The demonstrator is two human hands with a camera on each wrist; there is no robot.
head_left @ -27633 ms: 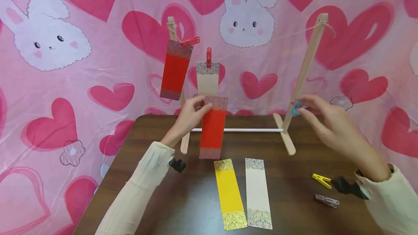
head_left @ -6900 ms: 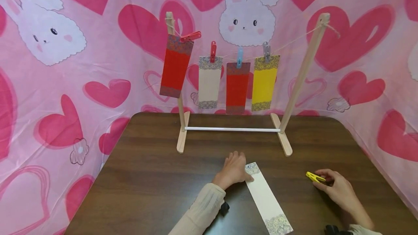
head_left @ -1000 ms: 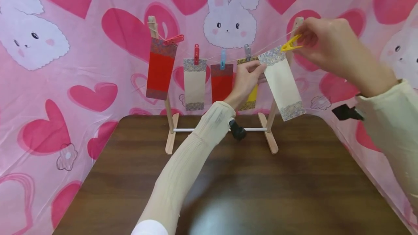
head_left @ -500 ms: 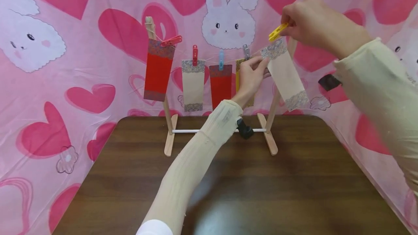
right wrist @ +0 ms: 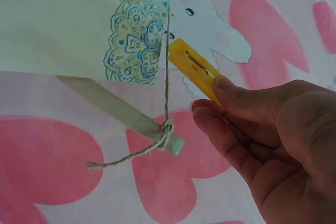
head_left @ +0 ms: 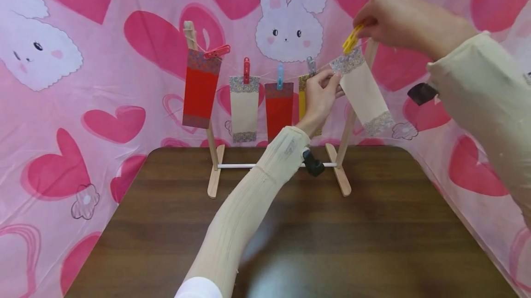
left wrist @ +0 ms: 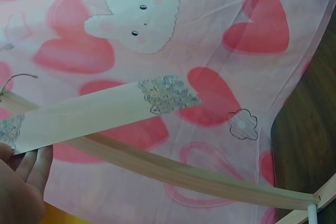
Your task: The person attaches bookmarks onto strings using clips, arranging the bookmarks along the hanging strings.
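Note:
My left hand (head_left: 321, 100) pinches a white card (head_left: 365, 93) with blue-grey lace-like bands at its top corner. The card hangs tilted by the right end of a twine line (right wrist: 167, 95). My right hand (head_left: 400, 19) holds a yellow clothespin (head_left: 351, 40) between thumb and fingers, its tip right at the card's top edge. In the right wrist view that tip meets the twine beside the patterned band. To the left, a red card (head_left: 202, 88), another white card (head_left: 244, 109), a second red card (head_left: 279, 109) and a partly hidden yellow card (head_left: 302, 100) hang from clothespins.
The twine runs between two wooden posts (head_left: 344, 141) joined low by a white rod (head_left: 236, 166). This stand is at the back of a brown wooden table (head_left: 174, 224). A pink cloth with hearts and rabbits (head_left: 290, 26) hangs behind.
Over the last second, my right hand has risen and turned, bringing the yellow clothespin onto the white card's top edge. Since the oldest frame, a red and a yellow card have been hung.

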